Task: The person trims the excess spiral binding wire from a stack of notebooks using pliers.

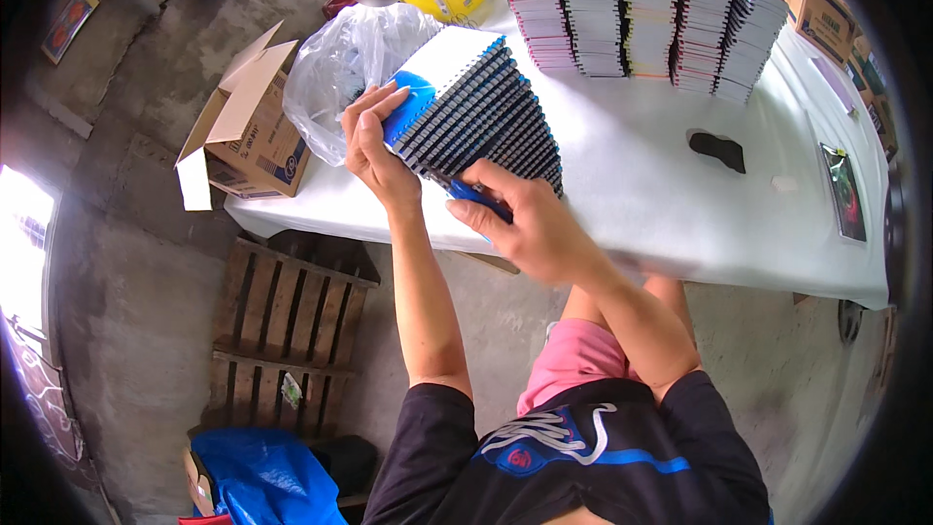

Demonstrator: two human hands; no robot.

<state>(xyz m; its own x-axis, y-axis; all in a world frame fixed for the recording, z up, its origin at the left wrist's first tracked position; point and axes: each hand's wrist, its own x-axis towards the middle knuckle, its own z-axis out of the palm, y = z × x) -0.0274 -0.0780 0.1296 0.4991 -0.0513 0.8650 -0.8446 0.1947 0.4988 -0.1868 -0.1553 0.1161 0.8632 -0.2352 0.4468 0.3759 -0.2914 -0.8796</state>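
Observation:
A slanted stack of blue spiral-bound notebooks [481,112] stands near the front edge of the white table [641,185]. My left hand [374,146] grips the stack's left side, fingers laid over the blue cover. At the near end, my right hand [530,224] holds the lowest blue notebooks, thumb on top. Both forearms come up from below.
Several tall stacks of coloured notebooks [641,10] line the table's far side. A clear plastic bag [340,68] and an open cardboard box [248,126] sit at the left end. A black object [719,151] lies to the right. A wooden pallet [287,331] and blue bag [267,476] are on the floor.

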